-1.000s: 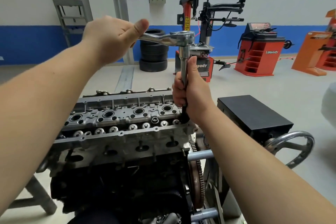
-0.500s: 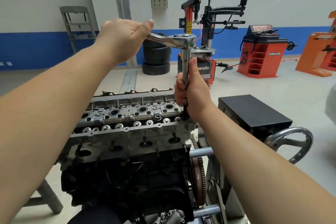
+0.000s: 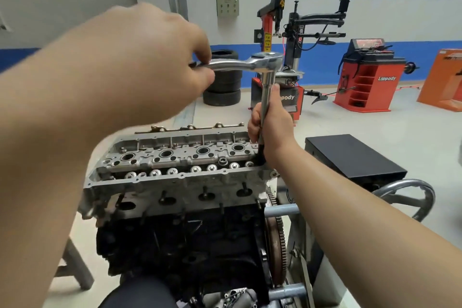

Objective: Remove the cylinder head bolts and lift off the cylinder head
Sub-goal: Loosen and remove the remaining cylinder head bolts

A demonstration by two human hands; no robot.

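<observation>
A bare aluminium cylinder head (image 3: pixel 175 165) sits on top of a dark engine block (image 3: pixel 180 240) held on a stand. A chrome ratchet (image 3: pixel 240 64) with a long vertical extension (image 3: pixel 267 92) stands over the head's far right end; the black socket at its foot drops into the head there, and the bolt under it is hidden. My left hand (image 3: pixel 160 55) grips the ratchet handle from the left. My right hand (image 3: pixel 271 125) is wrapped around the lower part of the extension.
A flywheel (image 3: pixel 275 240) and a stand handwheel (image 3: pixel 410 197) lie to the right of the engine. A black box (image 3: pixel 350 155) sits behind them. Stacked tyres (image 3: pixel 222 82), a tyre changer (image 3: pixel 295 32) and red and orange machines (image 3: pixel 367 75) stand near the far wall.
My left hand has swung the ratchet handle toward me and to the left, and the view has tilted and moved closer. My right hand keeps its hold on the extension.
</observation>
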